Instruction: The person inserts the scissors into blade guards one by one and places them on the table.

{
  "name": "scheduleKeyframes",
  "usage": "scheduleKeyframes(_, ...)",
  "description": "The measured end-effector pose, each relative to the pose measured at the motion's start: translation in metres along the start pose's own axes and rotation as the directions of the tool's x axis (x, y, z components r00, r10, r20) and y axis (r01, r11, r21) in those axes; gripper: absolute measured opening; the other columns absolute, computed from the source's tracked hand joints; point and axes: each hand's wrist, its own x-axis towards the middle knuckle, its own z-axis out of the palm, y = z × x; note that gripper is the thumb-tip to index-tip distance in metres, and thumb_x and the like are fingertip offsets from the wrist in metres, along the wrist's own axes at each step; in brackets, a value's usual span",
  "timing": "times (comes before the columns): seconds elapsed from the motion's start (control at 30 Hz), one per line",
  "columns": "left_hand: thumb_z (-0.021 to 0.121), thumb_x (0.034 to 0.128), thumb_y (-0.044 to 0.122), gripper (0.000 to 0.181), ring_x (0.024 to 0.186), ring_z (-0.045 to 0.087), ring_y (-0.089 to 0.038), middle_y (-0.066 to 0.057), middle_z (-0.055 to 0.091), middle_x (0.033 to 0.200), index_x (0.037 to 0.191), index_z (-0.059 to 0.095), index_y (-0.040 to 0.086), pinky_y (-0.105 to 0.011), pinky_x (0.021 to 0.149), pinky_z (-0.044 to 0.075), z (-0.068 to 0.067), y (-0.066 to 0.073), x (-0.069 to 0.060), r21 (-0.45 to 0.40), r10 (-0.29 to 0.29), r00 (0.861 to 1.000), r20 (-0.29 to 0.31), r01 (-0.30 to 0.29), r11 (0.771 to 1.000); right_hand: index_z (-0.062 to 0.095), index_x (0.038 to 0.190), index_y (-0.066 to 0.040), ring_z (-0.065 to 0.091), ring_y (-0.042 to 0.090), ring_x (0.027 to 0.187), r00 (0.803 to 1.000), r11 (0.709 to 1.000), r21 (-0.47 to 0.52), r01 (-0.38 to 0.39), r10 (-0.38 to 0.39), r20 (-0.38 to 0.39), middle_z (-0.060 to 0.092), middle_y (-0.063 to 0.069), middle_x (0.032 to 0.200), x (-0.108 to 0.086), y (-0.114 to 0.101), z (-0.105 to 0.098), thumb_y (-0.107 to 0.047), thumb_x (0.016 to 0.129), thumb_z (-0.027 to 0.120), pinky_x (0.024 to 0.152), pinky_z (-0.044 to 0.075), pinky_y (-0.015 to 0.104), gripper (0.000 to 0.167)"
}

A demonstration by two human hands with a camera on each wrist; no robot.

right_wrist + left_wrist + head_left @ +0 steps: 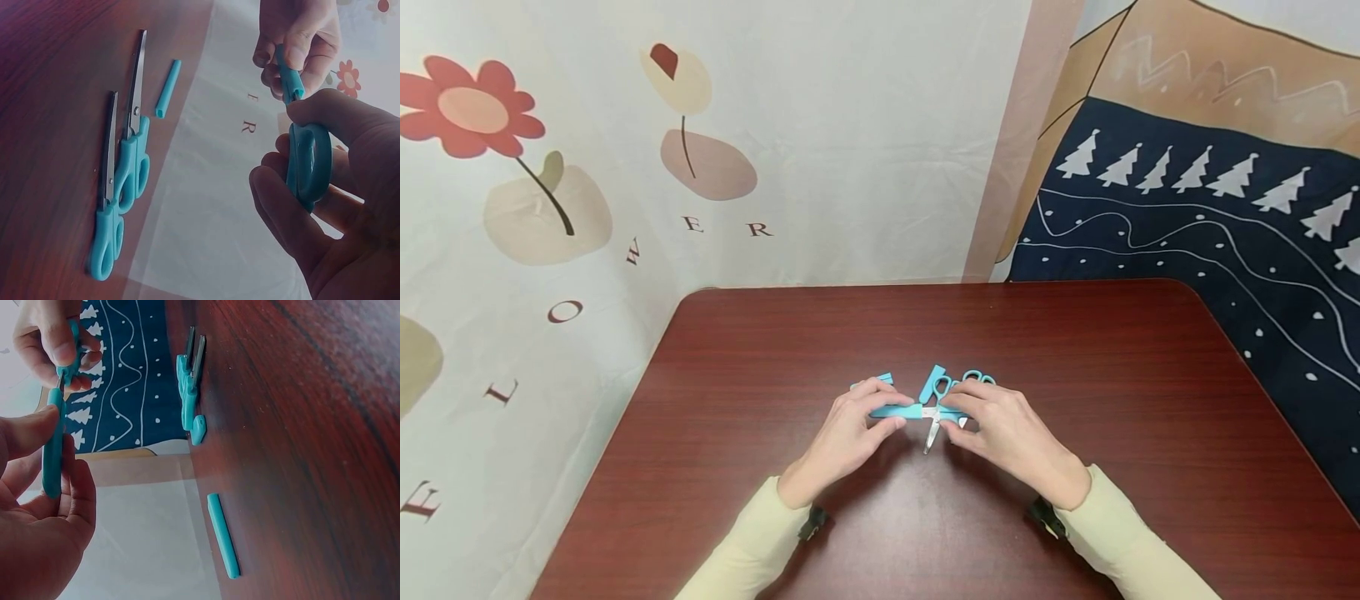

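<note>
My left hand (855, 422) pinches a turquoise blade cover (54, 447) between thumb and fingers. My right hand (1003, 419) grips the turquoise handles of a pair of scissors (310, 159). Cover and scissors are in line above the table, the cover over the blade tips; a short stretch of metal shows between them. Two more turquoise-handled scissors lie below, the nearer pair (106, 240) and the other pair (129, 165) side by side in the right wrist view. From the head, the right hand partly hides them.
One loose turquoise cover (933, 383) lies on the brown table (775, 333) beside the scissors. Past the left hand, another cover (886, 379) is partly hidden. A printed cloth (865, 167) hangs behind the table's far edge.
</note>
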Motion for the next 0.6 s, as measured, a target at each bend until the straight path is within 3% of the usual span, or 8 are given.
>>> scheduleKeyframes(0.23, 0.081, 0.0882, 0.004, 0.023, 0.112, 0.060, -0.022, 0.006, 0.064, 0.105, 0.110, 0.080, 0.012, -0.029, 0.077, 0.056, 0.0003, -0.0011, 0.0003, 0.000, -0.002, 1.000, 0.005, 0.002, 1.000, 0.079, 0.096, -0.012, 0.066, 0.009, 0.080, 1.000, 1.000, -0.001, -0.004, 0.004, 0.004, 0.073, -0.001, 0.100, 0.0005, 0.0000, -0.0003, -0.012, 0.077, 0.091, 0.064, 0.057, 0.026, 0.023)
scheduleKeyframes(0.47, 0.082, 0.0872, 0.005, 0.024, 0.119, 0.061, -0.022, 0.009, 0.063, 0.100, 0.110, 0.080, 0.013, -0.036, 0.085, 0.049, 0.0015, -0.0033, 0.0010, 0.037, 0.022, 1.000, -0.001, -0.022, 0.999, 0.079, 0.097, -0.011, 0.066, 0.009, 0.079, 1.000, 1.000, 0.000, -0.002, 0.002, 0.006, 0.073, 0.000, 0.100, 0.0008, -0.0006, -0.0006, -0.011, 0.077, 0.091, 0.064, 0.057, 0.025, 0.023)
scheduleKeyframes(0.6, 0.083, 0.0872, 0.006, 0.024, 0.102, 0.062, -0.017, 0.008, 0.063, 0.099, 0.110, 0.080, 0.013, -0.033, 0.081, 0.048, 0.0018, -0.0044, 0.0013, 0.050, 0.035, 0.999, -0.002, -0.035, 0.998, 0.079, 0.096, -0.012, 0.066, 0.009, 0.078, 1.000, 1.000, 0.003, 0.002, -0.002, 0.005, 0.072, -0.001, 0.100, 0.0016, -0.0010, -0.0001, -0.011, 0.078, 0.090, 0.064, 0.057, 0.025, 0.021)
